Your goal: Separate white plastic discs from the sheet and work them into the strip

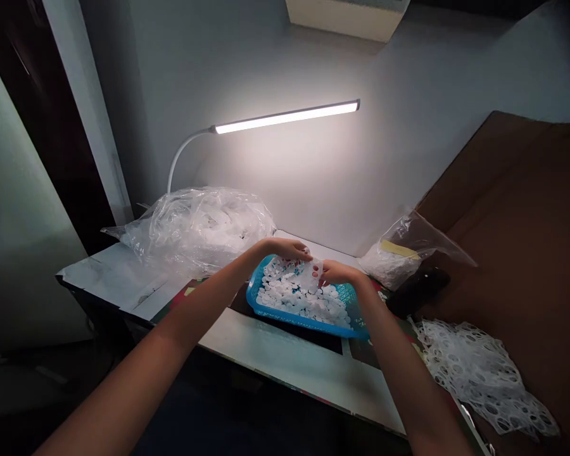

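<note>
Between my two hands hangs a white sheet with round holes punched in it, above a blue plastic basket. My left hand grips the sheet's upper left part, its fingers closed. On the other side my right hand pinches the sheet's right edge, with fingertips partly hidden behind it. Below them, many small white discs lie loose in the basket.
A large clear plastic bag of white material sits at the left, near a lit lamp. To the right are a smaller bag, a black object, a pile of holed white sheets and brown cardboard.
</note>
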